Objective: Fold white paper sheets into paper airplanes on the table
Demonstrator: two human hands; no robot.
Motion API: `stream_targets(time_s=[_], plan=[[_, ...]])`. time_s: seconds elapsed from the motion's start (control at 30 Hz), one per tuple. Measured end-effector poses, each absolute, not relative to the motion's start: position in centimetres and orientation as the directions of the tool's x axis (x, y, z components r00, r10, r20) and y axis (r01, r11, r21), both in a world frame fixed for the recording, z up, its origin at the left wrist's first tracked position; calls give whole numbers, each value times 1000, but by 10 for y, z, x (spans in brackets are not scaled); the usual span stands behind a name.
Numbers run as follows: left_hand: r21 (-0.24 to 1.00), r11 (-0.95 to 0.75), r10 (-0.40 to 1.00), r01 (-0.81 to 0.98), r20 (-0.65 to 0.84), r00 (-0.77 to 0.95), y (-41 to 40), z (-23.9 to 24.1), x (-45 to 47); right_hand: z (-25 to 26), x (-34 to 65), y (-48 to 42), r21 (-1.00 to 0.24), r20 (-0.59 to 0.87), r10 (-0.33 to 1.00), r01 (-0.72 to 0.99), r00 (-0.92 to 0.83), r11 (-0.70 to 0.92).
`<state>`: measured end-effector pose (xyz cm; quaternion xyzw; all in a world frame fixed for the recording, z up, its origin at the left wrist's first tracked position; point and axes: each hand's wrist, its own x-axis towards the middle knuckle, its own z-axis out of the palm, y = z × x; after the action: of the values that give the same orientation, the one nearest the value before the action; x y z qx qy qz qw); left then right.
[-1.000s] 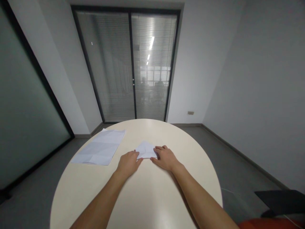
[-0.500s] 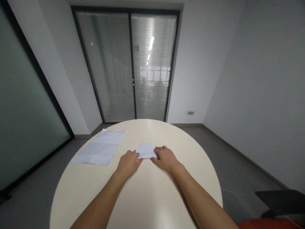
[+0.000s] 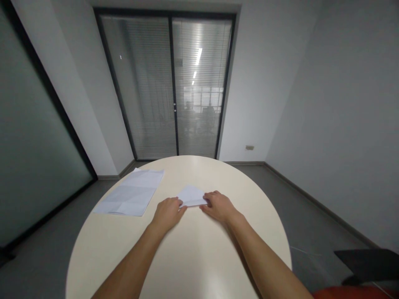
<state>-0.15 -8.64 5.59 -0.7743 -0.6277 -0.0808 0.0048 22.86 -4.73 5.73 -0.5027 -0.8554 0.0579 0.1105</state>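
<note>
A small folded sheet of white paper, peaked at its far side with a straight near edge, lies on the round table between my hands. My left hand grips its left corner, fingers on top and thumb along the near edge. At the right corner, my right hand pinches the paper between curled fingers and thumb. The corners themselves are hidden under the fingers.
Creased white sheets lie at the left of the cream round table. Beyond the table stands a glazed door with blinds. A black and red chair is at the lower right.
My right hand has shifted slightly to the right along the folded paper, and more of the paper's right side shows. My left hand has barely moved.
</note>
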Motion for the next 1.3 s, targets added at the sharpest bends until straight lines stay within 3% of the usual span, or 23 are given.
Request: stream_targets(time_s=[0.2, 0.83, 1.3], plan=[[131, -177, 979, 975, 122, 162, -85, 56, -4, 50, 239, -39, -287, 148, 892, 845, -427, 452], [132, -119, 988, 984, 112, 105, -80, 55, -10, 43, 244, -30, -350, 153, 923, 854, -353, 385], [126, -74, 990, 989, 126, 58, -76, 50, -15, 27, 251, -16, -507, 216, 942, 796, -256, 332]])
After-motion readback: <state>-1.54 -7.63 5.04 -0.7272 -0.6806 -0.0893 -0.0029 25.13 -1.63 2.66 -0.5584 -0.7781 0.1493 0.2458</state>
